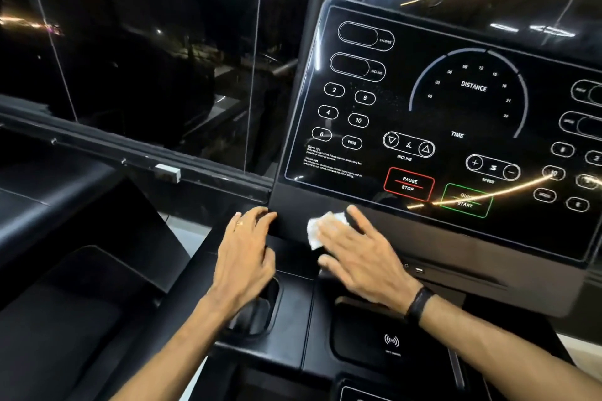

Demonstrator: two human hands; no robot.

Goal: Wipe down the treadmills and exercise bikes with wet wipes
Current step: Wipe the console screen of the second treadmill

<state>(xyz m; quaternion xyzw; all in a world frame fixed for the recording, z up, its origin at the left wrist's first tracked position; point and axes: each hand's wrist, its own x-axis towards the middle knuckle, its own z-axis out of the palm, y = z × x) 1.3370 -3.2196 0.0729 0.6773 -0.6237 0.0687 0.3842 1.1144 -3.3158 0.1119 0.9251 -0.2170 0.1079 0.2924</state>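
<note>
A black treadmill console fills the right half of the head view, its glossy panel printed with buttons and a distance dial. My right hand lies flat with straight fingers on a white wet wipe, pressing it against the console's lower left rim just below the panel. My left hand rests on the console's left corner, fingers bent over the edge, holding nothing. A ring sits on one finger of the left hand, a black band on the right wrist.
Below the hands lie a cup holder recess and a wireless charging tray. A second black treadmill console stands at the left. Dark window glass with a sill rail rises behind.
</note>
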